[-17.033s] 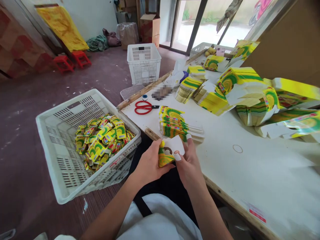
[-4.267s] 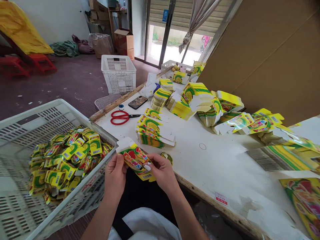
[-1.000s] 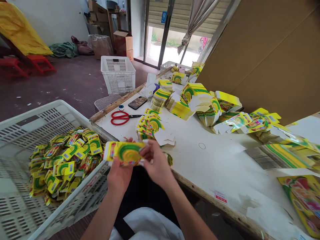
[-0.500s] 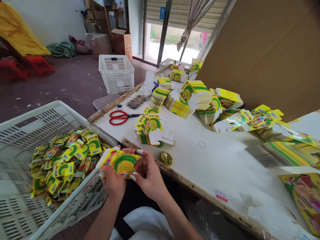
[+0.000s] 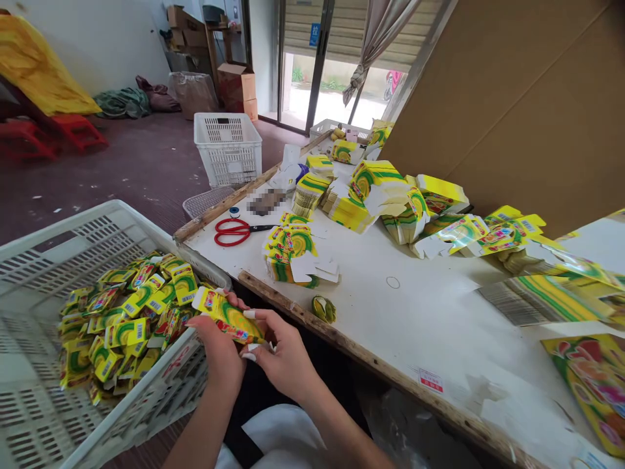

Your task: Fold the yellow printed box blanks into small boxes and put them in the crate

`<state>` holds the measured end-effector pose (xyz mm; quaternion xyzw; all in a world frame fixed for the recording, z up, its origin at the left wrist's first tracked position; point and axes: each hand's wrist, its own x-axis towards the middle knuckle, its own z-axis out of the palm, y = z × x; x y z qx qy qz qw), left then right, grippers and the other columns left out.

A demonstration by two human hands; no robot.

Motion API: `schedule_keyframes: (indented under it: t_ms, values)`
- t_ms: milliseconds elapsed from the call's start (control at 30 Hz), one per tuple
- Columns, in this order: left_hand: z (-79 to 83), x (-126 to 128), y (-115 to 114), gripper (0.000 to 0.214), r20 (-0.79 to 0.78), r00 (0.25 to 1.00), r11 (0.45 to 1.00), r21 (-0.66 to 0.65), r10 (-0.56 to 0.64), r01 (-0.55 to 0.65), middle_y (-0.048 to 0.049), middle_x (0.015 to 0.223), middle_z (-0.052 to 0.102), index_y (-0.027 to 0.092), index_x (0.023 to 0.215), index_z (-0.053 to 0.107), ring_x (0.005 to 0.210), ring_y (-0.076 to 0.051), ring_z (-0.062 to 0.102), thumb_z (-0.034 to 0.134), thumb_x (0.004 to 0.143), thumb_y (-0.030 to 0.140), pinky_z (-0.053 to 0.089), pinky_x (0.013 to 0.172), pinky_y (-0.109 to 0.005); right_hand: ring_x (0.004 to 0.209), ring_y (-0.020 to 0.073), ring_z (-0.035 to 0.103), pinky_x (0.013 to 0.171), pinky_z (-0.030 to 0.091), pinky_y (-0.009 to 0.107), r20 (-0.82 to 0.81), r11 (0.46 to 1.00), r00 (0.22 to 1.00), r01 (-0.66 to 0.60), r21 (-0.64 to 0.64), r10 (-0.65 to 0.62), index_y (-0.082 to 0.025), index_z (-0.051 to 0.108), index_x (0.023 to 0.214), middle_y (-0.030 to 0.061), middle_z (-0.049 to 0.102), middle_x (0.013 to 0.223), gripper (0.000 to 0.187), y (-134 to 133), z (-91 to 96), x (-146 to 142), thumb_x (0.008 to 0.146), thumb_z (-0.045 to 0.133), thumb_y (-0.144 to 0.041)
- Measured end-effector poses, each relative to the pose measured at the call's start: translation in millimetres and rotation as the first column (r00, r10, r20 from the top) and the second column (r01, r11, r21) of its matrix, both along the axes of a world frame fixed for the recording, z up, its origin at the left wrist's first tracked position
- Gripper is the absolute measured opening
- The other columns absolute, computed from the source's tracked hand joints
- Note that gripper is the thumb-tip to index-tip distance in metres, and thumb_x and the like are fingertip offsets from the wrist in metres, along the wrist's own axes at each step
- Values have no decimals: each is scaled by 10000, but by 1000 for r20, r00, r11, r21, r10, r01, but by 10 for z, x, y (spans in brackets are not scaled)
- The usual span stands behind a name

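Observation:
A small yellow and green printed carton (image 5: 233,317) is held in front of me, between the crate and the table edge. My left hand (image 5: 218,352) is closed around its left end, with a white flap standing out there. At the carton's right end, my right hand (image 5: 278,345) pinches it with thumb and fingers. The carton is tilted and looks opened out into a box shape. Just left of my hands, a pile of small cartons (image 5: 146,312) lies in the white crate (image 5: 112,417). Flat carton blanks (image 5: 293,251) lie stacked on the table beyond.
Red-handled scissors (image 5: 239,231) lie on the white table (image 5: 390,326), near its wooden edge strip. Bundles of carton blanks (image 5: 351,208) stand along the back. A green crumpled piece (image 5: 323,309) sits close to the near edge. Another white crate (image 5: 228,146) stands on the floor.
The carton has turned from its broad face toward me to a narrower side, and looks more opened up. Both hands still hold it, with the fingers shifted slightly.

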<state>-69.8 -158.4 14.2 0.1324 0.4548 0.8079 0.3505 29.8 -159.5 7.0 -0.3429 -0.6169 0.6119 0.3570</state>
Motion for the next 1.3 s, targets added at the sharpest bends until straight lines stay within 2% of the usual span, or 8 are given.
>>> schedule_keyframes:
  t_ms: [233, 400, 733, 867, 933, 1067, 1200, 1300]
  values:
    - [-94, 170, -64, 431, 38, 998, 998, -35, -48, 49, -2, 749, 675, 189, 783, 671, 680, -136, 627, 770, 645, 585, 540, 652, -237, 717, 167, 587, 679, 491, 283, -124, 982, 979, 151, -110, -164, -203, 666, 902, -3, 645, 748, 244, 185, 44, 84, 671, 694, -277]
    - [-116, 122, -93, 326, -1, 998, 998, -13, -60, 60, 14, 693, 679, 174, 680, 650, 608, -120, 623, 817, 649, 453, 555, 663, -251, 706, 187, 634, 681, 517, 311, -118, 972, 969, 205, -117, -219, -190, 720, 797, 22, 714, 758, 136, 201, 21, 127, 707, 660, -273]
    - [4, -136, -146, 403, -90, 989, 993, -24, -115, 114, -31, 842, 729, 202, 888, 695, 730, -150, 676, 862, 588, 413, 560, 664, -224, 687, 155, 589, 625, 462, 267, 164, 958, 984, 14, 286, -63, -224, 756, 943, 16, 665, 749, 260, 207, 180, 435, 807, 567, -108]
    - [227, -332, -276, 570, -177, 981, 989, 110, -77, 97, -127, 1024, 713, 178, 998, 681, 980, -275, 671, 864, 540, 465, 541, 899, -372, 757, 176, 593, 659, 468, 293, 472, 849, 882, -246, 467, -4, -245, 726, 1049, 39, 654, 831, 421, 242, 404, 683, 797, 521, 22]
    - [311, -365, -349, 753, -261, 942, 974, 21, -212, 225, -164, 1089, 691, 149, 1069, 678, 1103, -352, 618, 934, 378, 306, 465, 1022, -432, 776, 199, 576, 693, 473, 334, 550, 748, 833, -330, 576, -56, -249, 727, 1023, 49, 664, 831, 377, 240, 497, 720, 827, 535, 10]
    - [287, -223, -372, 877, -471, 606, 767, -391, -641, 509, -134, 1196, 657, 202, 1170, 655, 1144, -374, 590, 910, 336, 103, 447, 1032, -455, 903, 216, 586, 1013, 387, 478, 462, 584, 879, -313, 749, -120, -285, 712, 999, 30, 699, 874, 311, 176, 575, 626, 877, 554, -47]
    - [127, -44, -313, 526, -656, 456, 799, -480, -601, 362, -70, 1031, 693, 218, 1131, 607, 918, -266, 673, 785, 636, 235, 554, 817, -381, 1359, 267, 383, 1169, 198, 528, 139, 688, 946, 108, 718, -293, -320, 462, 1370, 80, 478, 1426, 595, 113, 431, 507, 836, 600, -98]
    - [40, 9, -320, 649, -740, 368, 827, -508, -562, 241, -76, 1063, 676, 205, 1235, 473, 922, -254, 674, 767, 665, 302, 560, 791, -378, 1397, 280, 350, 1139, 302, 506, -73, 885, 943, 330, 327, -325, -259, 302, 1469, 116, 394, 1497, 680, 111, 258, 433, 855, 596, -247]
